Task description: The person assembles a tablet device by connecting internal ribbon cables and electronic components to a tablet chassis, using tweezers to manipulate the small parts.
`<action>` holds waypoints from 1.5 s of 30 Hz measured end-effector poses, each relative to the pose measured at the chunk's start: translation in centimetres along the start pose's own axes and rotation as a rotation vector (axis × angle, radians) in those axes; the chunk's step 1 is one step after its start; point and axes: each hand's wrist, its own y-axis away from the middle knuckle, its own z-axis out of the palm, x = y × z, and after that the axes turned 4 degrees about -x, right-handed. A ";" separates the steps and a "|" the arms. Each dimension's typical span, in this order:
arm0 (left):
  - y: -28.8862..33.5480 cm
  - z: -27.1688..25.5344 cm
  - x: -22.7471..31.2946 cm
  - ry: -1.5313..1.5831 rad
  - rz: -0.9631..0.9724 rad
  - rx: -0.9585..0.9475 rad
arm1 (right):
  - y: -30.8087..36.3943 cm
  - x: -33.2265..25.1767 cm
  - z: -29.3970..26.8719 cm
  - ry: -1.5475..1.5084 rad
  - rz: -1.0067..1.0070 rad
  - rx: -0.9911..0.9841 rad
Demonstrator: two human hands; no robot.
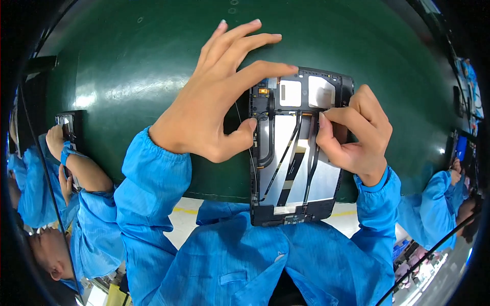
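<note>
An opened tablet lies in front of me, its inside facing up, with a black frame, silvery panels and black flat cables. Its near end reaches past the table edge. My left hand spans its far left corner, the index fingertip on the top edge and the thumb against the left side; the other fingers are spread in the air. At the upper right of the inside, my right hand pinches thumb against index finger at the upper end of a black flat cable. The fingertips partly hide that end.
The tablet rests on a green tabletop. To the left, a person in blue handles a dark device at the same table. Another person's blue sleeve shows at the right. Dark thin cords cross both sides of the view.
</note>
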 end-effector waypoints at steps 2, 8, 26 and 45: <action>-0.1 0.0 0.2 -0.028 0.041 0.023 | 0.0 0.1 0.0 -0.001 0.009 0.003; -0.1 0.4 0.5 0.002 0.061 0.022 | 0.3 0.4 0.3 -0.056 0.050 0.069; -0.3 0.1 1.5 0.056 0.117 0.071 | 0.4 0.1 0.1 -0.063 0.029 0.032; 0.7 -1.0 2.2 0.030 0.070 0.284 | 1.1 -0.3 -0.3 -0.282 0.048 -0.066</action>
